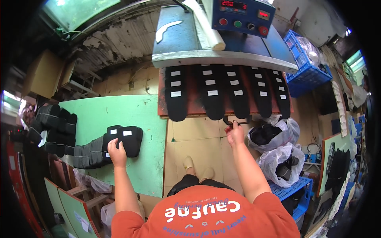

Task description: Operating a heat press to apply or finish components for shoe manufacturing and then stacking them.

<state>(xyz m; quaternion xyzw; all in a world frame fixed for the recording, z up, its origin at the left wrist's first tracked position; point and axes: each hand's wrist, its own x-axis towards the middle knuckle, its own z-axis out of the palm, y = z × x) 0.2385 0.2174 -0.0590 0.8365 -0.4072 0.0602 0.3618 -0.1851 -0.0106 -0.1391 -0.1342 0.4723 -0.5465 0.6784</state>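
Observation:
My left hand (pixel 116 153) rests at the near end of a pile of black fabric pads (pixel 134 146) on the green table (pixel 152 115), its fingers slightly apart. Two of these pads show small white labels on top. A fanned row of more pads (pixel 90 152) leans to the left of that hand. My right hand (pixel 235 135) is closed around a black handle (pixel 238 121) at the front edge of the press. Several long black pads (pixel 212 104) with round ends and white labels lie side by side on the red board (pixel 186 113), their far ends hidden under the press plate (pixel 222 58).
A blue control box (pixel 242 18) with buttons sits on the press. Plastic bags (pixel 281 162) of black pieces stand at right, above a blue crate (pixel 289 192). Another blue crate (pixel 305 75) is beside the press. More black pads (pixel 55 129) are heaped at the table's left edge.

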